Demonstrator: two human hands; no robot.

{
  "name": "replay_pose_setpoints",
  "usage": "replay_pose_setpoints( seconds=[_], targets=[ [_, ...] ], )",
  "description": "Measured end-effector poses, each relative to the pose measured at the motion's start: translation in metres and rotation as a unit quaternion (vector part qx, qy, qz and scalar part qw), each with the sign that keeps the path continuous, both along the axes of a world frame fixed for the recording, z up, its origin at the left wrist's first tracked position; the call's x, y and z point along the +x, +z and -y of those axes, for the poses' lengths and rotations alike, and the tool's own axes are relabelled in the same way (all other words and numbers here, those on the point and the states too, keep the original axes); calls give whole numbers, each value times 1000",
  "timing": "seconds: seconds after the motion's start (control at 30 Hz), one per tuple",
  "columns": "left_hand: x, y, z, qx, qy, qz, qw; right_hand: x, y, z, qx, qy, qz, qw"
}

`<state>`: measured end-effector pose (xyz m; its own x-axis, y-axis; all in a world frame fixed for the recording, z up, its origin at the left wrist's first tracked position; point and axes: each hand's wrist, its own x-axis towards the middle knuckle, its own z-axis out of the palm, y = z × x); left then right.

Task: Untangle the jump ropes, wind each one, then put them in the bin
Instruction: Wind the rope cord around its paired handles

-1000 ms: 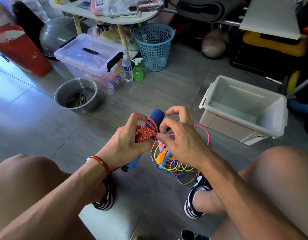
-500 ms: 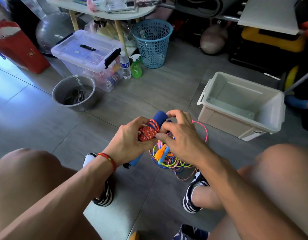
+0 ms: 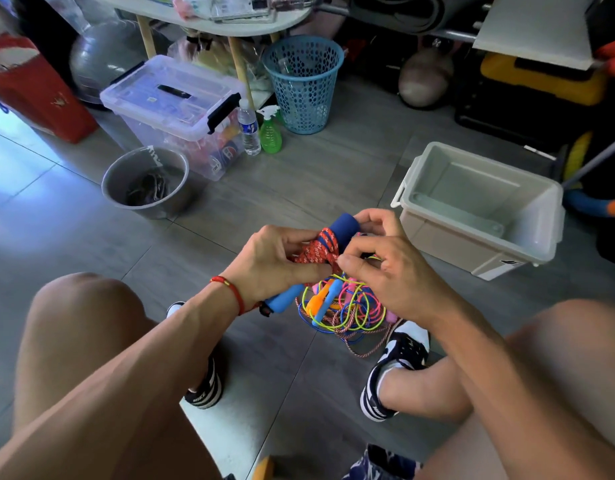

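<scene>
Both hands' grip stays closed on the red rope (image 3: 316, 252) wound round its blue handles (image 3: 344, 227): left hand (image 3: 274, 261) clamps, right hand (image 3: 385, 268) has shifted to pinch the loose end. Winding looks nearly finished; the bin (image 3: 527, 237) waits just right, the tangle (image 3: 344, 306) on the floor below.

This looks like a home storage or exercise corner. The floor (image 3: 333, 174) is grey tile, crowded along the walls with household clutter: a lidded clear box (image 3: 174, 109), a blue mesh basket (image 3: 304, 84), a water bottle (image 3: 248, 128), a green spray bottle (image 3: 270, 133), a metal pot (image 3: 146, 181) and a grey gym ball (image 3: 101, 57) beside a small surface (image 3: 209, 22) piled with packets.
</scene>
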<state>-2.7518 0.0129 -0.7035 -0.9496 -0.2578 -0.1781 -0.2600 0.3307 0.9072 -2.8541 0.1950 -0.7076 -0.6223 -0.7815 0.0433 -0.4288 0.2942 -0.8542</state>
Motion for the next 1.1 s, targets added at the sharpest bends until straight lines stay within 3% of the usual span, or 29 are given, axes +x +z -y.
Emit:
replay_pose_setpoints(
  seconds=[0.13,0.3,0.47,0.53,0.6,0.67,0.77,0.83,0.93,0.97,1.03,1.1],
  targets=[
    [-5,3,-5,18,-30,25,999,-4,-1,-9,7,-56,-39,998],
    [-8,4,-11,-141,-115,61,981,-17,3,-25,5,-153,-54,987],
    [-12,8,-13,-216,-85,37,972,-26,6,-34,0,-235,-110,966],
    [-22,14,-19,-282,-89,-18,955,-29,17,-33,21,-172,-173,970],
    [-38,25,-27,-346,-114,-76,928,-35,33,-28,112,-38,-202,972],
    [-60,36,-37,-384,-131,-119,906,-47,48,-28,176,12,-208,962],
    [-94,56,-66,-440,-53,-129,887,-81,65,-48,179,-45,-248,951],
    [-118,67,-90,-426,13,-110,898,-108,66,-81,178,-126,-251,943],
    [-158,72,-133,-310,-6,-84,947,-136,37,-160,68,-275,-92,954],
    [-170,69,-150,-280,-31,-68,957,-135,17,-189,35,-333,-25,942],
    [-193,61,-187,-248,-97,-38,963,-118,-37,-243,2,-469,81,879],
    [-211,47,-220,-250,-190,-12,949,-86,-106,-290,-61,-583,199,785]
  ],
)
